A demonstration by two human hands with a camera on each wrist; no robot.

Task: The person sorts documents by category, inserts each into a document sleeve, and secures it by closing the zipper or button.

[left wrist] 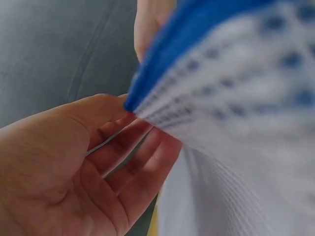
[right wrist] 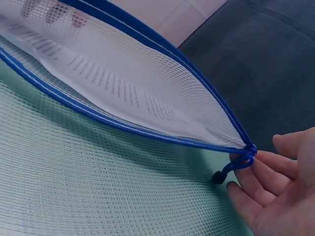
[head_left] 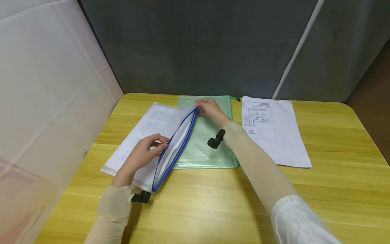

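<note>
A mesh zip pouch (head_left: 186,134) with a blue zipper edge gapes wide, white printed sheets (right wrist: 113,88) inside it. At the near part of its mouth, my left hand (head_left: 146,150) pinches one blue edge between thumb and fingers. My right hand (head_left: 210,110) is at the far corner, its fingers bent round the zipper's end. The right wrist view shows a blue cord pull (right wrist: 238,161) with a black tip hanging beside those fingers, the thumb standing apart from the corner. Under the pouch's right side lies a green mesh zip pouch (head_left: 210,152), flat on the table.
To the right lies a white sheet (head_left: 286,149) with line drawings. The wooden table (head_left: 213,210) has a dark grey partition (head_left: 198,47) behind it and a pale cloth wall (head_left: 51,84) on the left. A green zipper pull (head_left: 235,98) sticks out at the green pouch's far corner.
</note>
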